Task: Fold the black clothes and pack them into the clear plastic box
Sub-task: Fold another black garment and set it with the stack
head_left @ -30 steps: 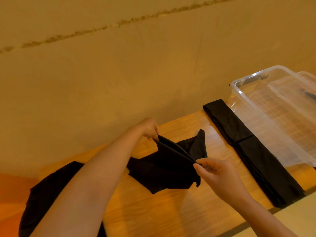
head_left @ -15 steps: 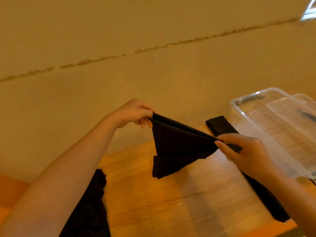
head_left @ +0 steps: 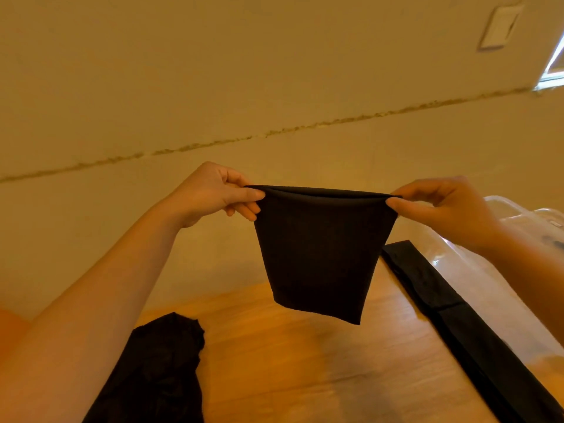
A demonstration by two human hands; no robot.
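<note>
A small black garment (head_left: pixel 320 251) hangs in the air above the wooden table (head_left: pixel 305 361), stretched flat by its top edge. My left hand (head_left: pixel 213 190) pinches its left corner and my right hand (head_left: pixel 442 206) pinches its right corner. A crumpled heap of black clothes (head_left: pixel 158 374) lies at the table's near left. Two folded black pieces (head_left: pixel 457 319) lie in a long strip on the right, right beside the clear plastic box (head_left: pixel 488 270), which is partly hidden behind my right forearm.
A beige wall with a rough horizontal seam rises right behind the table. A white wall plate (head_left: pixel 499 27) is high at the right, with a bright window corner (head_left: pixel 554 65) beside it.
Both hands lifted the garment off the table and moved apart, pulling its top edge taut so it now hangs straight. The view has tilted upward.
</note>
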